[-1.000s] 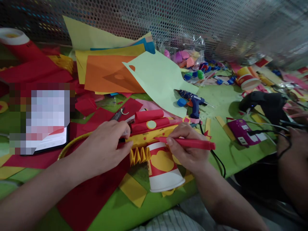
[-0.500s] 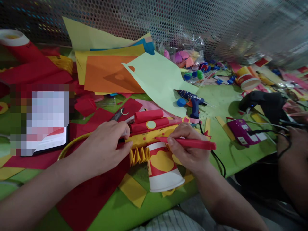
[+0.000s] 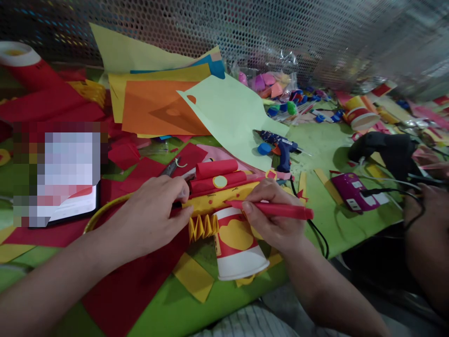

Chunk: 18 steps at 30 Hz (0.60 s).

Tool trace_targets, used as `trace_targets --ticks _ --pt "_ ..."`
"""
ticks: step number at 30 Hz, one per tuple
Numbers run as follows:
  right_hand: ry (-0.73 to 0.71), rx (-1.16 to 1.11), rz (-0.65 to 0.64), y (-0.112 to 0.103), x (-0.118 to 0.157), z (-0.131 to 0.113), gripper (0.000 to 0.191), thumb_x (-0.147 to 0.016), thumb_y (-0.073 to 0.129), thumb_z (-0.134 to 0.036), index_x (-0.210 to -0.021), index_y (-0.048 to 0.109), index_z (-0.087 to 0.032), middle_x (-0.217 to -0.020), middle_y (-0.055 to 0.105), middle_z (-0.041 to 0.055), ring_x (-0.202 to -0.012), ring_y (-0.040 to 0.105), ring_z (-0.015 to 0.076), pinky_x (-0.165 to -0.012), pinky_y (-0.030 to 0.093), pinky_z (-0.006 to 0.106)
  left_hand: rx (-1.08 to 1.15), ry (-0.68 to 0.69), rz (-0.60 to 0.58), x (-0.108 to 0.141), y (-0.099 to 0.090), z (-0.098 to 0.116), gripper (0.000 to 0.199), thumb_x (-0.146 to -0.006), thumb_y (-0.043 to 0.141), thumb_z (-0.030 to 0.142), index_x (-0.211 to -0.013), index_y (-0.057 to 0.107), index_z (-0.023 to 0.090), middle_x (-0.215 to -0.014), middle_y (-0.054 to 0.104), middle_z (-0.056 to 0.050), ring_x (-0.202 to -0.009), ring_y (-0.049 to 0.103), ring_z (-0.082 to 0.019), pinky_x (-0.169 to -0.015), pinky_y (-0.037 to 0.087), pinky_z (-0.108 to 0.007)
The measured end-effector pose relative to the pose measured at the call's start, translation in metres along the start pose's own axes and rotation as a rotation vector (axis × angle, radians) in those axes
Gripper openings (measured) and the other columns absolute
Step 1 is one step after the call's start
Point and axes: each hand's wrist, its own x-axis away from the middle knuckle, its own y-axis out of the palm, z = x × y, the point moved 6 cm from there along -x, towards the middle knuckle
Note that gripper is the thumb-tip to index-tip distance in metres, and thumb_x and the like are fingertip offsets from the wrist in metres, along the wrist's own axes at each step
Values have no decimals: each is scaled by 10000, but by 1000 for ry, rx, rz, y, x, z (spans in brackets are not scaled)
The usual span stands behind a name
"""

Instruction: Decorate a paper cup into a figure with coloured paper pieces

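- Perforated screen (image 3: pixel 157 44) stands behind a green desk (image 3: pixel 315 145) strewn with coloured paper.
- Right hand (image 3: pixel 280 227): fingers clamped on a red marker (image 3: pixel 291 210), tip at the yellow paper face (image 3: pixel 201 204).
- Left hand (image 3: pixel 154 210): thumb and bent fingers at that face's left end; cannot tell whether they pinch it.
- Yellow paper face: between both hands, below a red paper roll (image 3: pixel 217 168), just above a tilted paper cup (image 3: pixel 242 267).
- Glue gun (image 3: pixel 285 152): beyond the right hand, lying on its side.
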Motion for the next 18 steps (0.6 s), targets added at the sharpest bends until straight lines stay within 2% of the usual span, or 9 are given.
trace_targets --ticks 6,13,18 --pt "13 -5 46 -4 2 3 75 -734 596 -167 -708 555 -224 -607 569 -17 -576 517 137 -589 430 326 12 -6 -8 -1 0 0 116 -729 467 263 -662 376 234 -667 488 5 -632 459 -174 -573 335 -301" --pt "16 11 9 -1 1 1 47 -737 588 -188 -730 569 -230 -612 588 -14 -571 530 139 -616 450 345 31 -12 4 -1 -2 1 113 -713 481 263 -657 387 236 -666 494 7 -639 472 -178 -583 336 -300" --pt "1 -5 40 -3 1 2 88 -733 594 -154 -722 551 -230 -603 565 -17 -564 510 133 -591 431 335 22 -8 -1 -1 -1 1 107 -715 478 261 -659 391 233 -669 496 7 -639 470 -175 -584 336 -298"
